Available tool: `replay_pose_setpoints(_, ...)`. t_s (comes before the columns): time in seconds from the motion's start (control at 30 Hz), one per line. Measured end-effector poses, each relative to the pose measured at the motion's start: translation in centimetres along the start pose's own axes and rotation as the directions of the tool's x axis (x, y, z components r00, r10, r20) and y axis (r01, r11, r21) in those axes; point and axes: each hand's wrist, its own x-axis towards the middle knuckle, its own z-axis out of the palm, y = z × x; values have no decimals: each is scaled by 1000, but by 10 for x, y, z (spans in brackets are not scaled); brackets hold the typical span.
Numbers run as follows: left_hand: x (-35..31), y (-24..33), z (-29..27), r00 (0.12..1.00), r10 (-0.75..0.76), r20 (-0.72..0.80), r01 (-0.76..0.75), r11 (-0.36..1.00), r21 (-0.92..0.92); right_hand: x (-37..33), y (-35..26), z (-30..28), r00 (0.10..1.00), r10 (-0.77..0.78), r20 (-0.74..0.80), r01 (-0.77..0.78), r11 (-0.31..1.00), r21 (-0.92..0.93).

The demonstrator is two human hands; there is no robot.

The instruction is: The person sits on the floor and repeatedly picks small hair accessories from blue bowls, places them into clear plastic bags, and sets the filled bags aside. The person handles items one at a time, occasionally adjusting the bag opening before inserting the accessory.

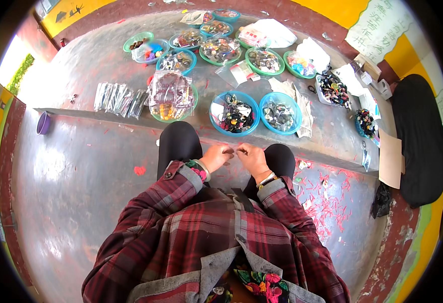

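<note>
Closely, both hands [217, 158] [252, 160] hover between the knees [179, 140], curled toward each other.

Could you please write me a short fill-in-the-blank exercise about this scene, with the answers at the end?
1. Just beyond the person's two hands, a pair of bowls stand side by side, both coloured ____.
2. The small tub at the far left of the picture is coloured ____.
3. The hand nearer to that tub is the person's ____ one.
4. Most of the loose red scraps on the floor lie to the person's own ____.

Missing words: blue; purple; left; right.
</note>
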Motion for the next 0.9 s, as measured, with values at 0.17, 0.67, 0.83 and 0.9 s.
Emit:
replay_pose_setpoints(0.17,0,9,-1,992,-118,43,118,993,-3,2,4,-9,973,228,31,-230,953,196)
replay_pose_setpoints(0.67,1,1,-9,992,-106,-67,63,882,-466,7,-7,-18,899,399,182,-425,691,584)
replay_pose_setpoints(0.83,0,6,-6,989,-121,-89,64,877,-476,6,-11,-21,901,393,185,-410,627,663)
replay_pose_setpoints(0.9,1,4,-5,987,-95,-131,30,903,-428,6,-11,-21,900,394,187,-410,619,670)
